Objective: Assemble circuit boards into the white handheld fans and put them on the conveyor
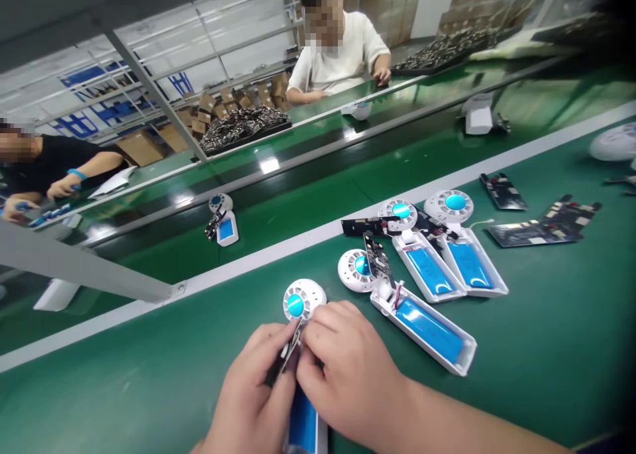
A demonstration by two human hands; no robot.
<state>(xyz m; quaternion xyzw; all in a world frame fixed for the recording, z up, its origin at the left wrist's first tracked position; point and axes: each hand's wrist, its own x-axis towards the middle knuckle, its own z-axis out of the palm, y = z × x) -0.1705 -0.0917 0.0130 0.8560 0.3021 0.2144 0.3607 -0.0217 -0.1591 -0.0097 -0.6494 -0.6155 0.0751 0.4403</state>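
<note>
A white handheld fan [315,292] with a blue disc at its head lies before me, its open handle showing a blue battery [303,419]. Over that handle, my left hand [258,374] grips a dark circuit board [289,350] tilted on edge between thumb and fingers. My right hand [342,361] is closed at the board's upper end, close under the fan head. What its fingertips pinch is hidden behind the knuckles. Just to the right rests another opened fan [432,328] with a battery in its handle and a circuit board [379,260] across its neck.
Two more opened fans [430,268] [477,262] lie farther back, with loose circuit boards [503,192] [541,232] to their right. Beyond the bench's pale rail [248,266], a green conveyor [278,222] carries a fan [227,228]. Two people sit across it. A metal post [89,262] stands at left.
</note>
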